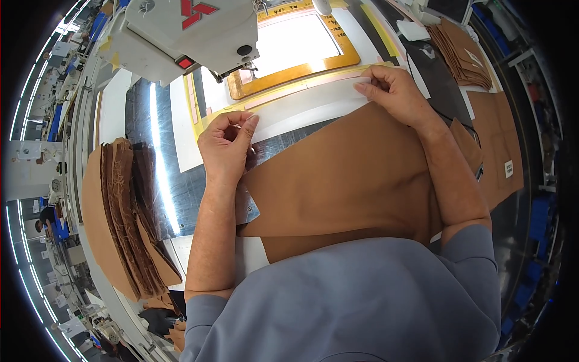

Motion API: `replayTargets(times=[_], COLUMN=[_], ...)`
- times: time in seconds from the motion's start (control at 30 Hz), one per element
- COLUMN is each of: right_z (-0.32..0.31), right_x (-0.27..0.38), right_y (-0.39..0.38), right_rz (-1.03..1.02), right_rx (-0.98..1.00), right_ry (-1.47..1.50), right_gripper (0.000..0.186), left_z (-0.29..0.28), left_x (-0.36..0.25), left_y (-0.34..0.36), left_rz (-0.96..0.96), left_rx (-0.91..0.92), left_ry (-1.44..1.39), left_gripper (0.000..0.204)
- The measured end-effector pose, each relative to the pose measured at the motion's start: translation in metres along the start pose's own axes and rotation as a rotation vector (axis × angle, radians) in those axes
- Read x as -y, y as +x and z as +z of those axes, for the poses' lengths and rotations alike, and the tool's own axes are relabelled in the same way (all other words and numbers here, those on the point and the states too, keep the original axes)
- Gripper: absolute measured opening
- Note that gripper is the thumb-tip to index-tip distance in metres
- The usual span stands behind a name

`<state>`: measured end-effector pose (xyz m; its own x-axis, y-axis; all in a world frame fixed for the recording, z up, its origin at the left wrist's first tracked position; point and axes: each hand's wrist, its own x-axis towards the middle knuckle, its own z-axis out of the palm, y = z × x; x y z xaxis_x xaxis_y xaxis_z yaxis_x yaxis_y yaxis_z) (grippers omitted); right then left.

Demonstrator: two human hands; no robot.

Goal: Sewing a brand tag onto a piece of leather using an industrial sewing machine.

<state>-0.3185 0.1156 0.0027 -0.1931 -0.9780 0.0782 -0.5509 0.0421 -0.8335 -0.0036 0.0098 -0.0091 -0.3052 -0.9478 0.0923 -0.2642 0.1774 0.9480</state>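
Observation:
My left hand (226, 145) pinches the left end of a pale white strip (307, 107), thumb against forefinger. At the strip's other end my right hand (398, 96) is closed in the same way, its thumb and fingers on the corner. Whether the strip is paper or cloth I cannot tell. A large brown fabric panel (344, 175) lies below both hands and reaches toward my body, its upper edge close to the strip. Just beyond the strip is an amber frame (295, 75) with a bright white opening, under the head of a sewing machine (193, 36).
A thick stack of brown cut pieces (120, 217) stands on the left. Folded brown pieces (461, 54) lie at the far right, with another brown panel (497, 145) nearer. A shiny metal plate (175, 181) covers part of the table. A dark cable (461, 127) runs beside my right arm.

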Motion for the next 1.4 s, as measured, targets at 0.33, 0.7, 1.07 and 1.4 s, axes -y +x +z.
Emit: replayTargets(times=[0.33,0.7,1.07,1.4], right_z=[0.002,0.000,-0.002,0.003], right_x=[0.000,0.009,0.008,0.001], right_y=[0.000,-0.003,-0.002,0.004], right_rz=[0.004,0.025,0.046,-0.065], right_rx=[-0.014,0.004,0.015,-0.095], right_ry=[0.058,-0.016,0.012,-0.273], right_gripper=[0.022,0.021,0.024,0.023], left_z=[0.001,0.001,0.001,-0.001], left_x=[-0.007,-0.003,-0.002,0.002], left_y=[-0.001,-0.001,-0.002,0.013], left_rz=[0.019,0.064,0.173,0.198], left_rx=[-0.006,0.007,-0.005,-0.031], left_ry=[0.089,0.130,0.149,0.285], left_gripper=[0.012,0.011,0.012,0.014])
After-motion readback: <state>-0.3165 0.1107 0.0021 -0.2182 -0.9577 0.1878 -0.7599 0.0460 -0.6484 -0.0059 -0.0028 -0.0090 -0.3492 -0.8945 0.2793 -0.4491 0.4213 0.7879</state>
